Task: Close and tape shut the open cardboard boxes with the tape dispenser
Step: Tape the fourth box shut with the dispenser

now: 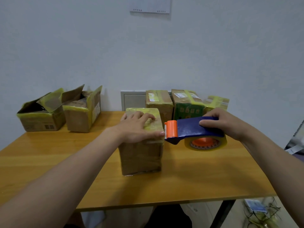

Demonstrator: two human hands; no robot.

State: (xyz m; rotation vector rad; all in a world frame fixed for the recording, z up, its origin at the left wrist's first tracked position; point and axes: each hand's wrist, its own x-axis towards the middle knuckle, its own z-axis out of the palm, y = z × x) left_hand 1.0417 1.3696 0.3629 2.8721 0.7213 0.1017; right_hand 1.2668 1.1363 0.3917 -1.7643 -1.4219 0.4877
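Step in hand: tape run on centre box [141,158], mid-worktop [197,175], flaps shut. L hand [139,127]: grip flat, fingers straight, pressing box top. R hand [220,122]: grip curled round dispenser [194,129], orange cutter end at box top's R edge. Tape cut or not: cannot tell. Next, prob.: tear strip, smooth end down R side, L hand steadying box. 2 open boxes [42,122] at far L not yet done

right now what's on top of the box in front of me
The left hand lies flat on the box, over yellowish tape. The dispenser, held by the right hand, is at its right top edge. What the palm covers cannot be seen.
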